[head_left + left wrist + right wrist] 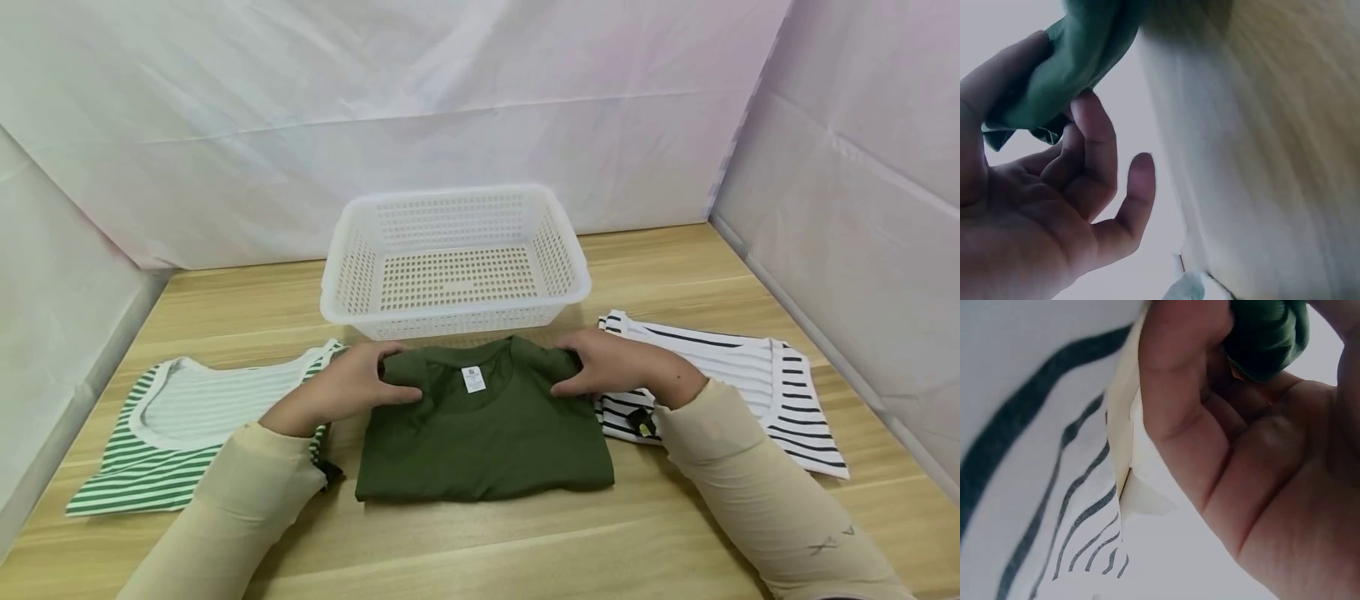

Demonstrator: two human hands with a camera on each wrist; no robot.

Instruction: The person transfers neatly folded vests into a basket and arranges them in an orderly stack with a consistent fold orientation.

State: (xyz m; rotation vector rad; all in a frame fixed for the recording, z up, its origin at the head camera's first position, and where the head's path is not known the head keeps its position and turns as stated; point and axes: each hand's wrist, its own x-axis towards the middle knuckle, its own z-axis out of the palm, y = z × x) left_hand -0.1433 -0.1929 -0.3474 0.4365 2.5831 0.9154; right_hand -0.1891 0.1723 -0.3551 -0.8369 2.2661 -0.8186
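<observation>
A folded dark green T-shirt point(487, 442) with a white neck label lies in the middle of the table, collar towards the basket. My left hand point(341, 392) grips its upper left corner, thumb on top; the left wrist view has the green cloth point(1079, 62) between thumb and fingers, the little finger free. At the upper right corner my right hand point(618, 367) pinches the shirt the same way. In the right wrist view a bunched bit of green cloth point(1266, 337) sits inside the curled fingers, beside the striped fabric.
A white perforated plastic basket point(457, 312) stands behind the shirt. To the left lies a folded green-and-white striped shirt point(142, 475), partly under the left forearm. A black-and-white striped shirt point(802, 408) lies right, partly behind the right hand. White cloth walls point(450, 108) enclose the wooden table point(450, 550).
</observation>
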